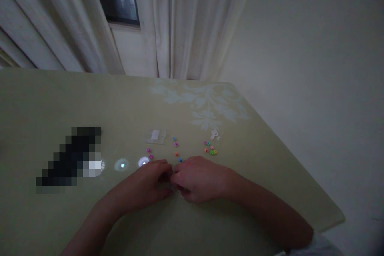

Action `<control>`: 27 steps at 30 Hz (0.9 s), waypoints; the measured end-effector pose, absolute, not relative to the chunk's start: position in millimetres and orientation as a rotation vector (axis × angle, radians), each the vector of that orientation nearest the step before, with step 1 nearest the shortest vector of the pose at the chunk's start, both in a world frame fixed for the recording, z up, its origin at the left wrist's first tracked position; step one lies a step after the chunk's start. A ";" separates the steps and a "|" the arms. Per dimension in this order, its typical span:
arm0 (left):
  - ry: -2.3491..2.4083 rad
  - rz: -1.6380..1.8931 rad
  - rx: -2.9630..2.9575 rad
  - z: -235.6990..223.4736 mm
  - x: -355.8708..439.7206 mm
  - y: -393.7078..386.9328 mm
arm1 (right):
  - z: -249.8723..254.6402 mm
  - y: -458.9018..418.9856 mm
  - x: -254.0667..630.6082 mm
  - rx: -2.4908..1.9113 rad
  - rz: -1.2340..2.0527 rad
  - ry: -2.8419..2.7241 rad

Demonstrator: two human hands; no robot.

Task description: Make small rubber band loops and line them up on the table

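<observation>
how the desk (105,100) is laid out

left hand (151,180) and right hand (196,179) sit side by side. just behind the left hand lie two beads (148,150), with a packet (155,136) behind them. a row of beads (176,144) runs back from between the hands. behind the right hand lies a bead cluster (212,152), pieces (214,134) behind it. a blurred-out object (69,156) lies far left; curtains (192,20) hang behind, a wall (324,68) right.

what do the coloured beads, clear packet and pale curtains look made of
Small multicoloured beads: probably plastic, brightly coloured; finish too small to tell. Flat clear rectangular packet: likely plastic film, see-through, edges catching light. Long pale curtains: apparently matt fabric, hanging in folds.
</observation>
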State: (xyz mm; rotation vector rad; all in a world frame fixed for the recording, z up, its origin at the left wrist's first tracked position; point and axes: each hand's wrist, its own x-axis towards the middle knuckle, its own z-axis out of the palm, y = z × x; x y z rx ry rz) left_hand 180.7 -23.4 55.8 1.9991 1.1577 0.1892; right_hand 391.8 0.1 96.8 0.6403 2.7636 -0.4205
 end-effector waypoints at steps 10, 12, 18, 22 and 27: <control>1.171 0.165 2.006 55.3 180.4 -22.9 | 91.1 -0.6 390.3 0.686 -0.373 2.750; 1.168 0.175 2.010 54.6 180.7 -22.6 | 90.4 -0.6 389.8 0.669 -0.374 2.743; 1.168 0.187 2.011 54.7 180.2 -23.7 | 89.0 -0.7 389.2 0.662 -0.359 2.731; 1.163 0.192 1.994 56.0 180.2 -23.7 | 91.9 -1.5 389.1 0.668 -0.357 2.716; 1.159 0.215 1.980 54.9 180.6 -23.4 | 104.7 0.8 391.8 0.719 -0.433 2.695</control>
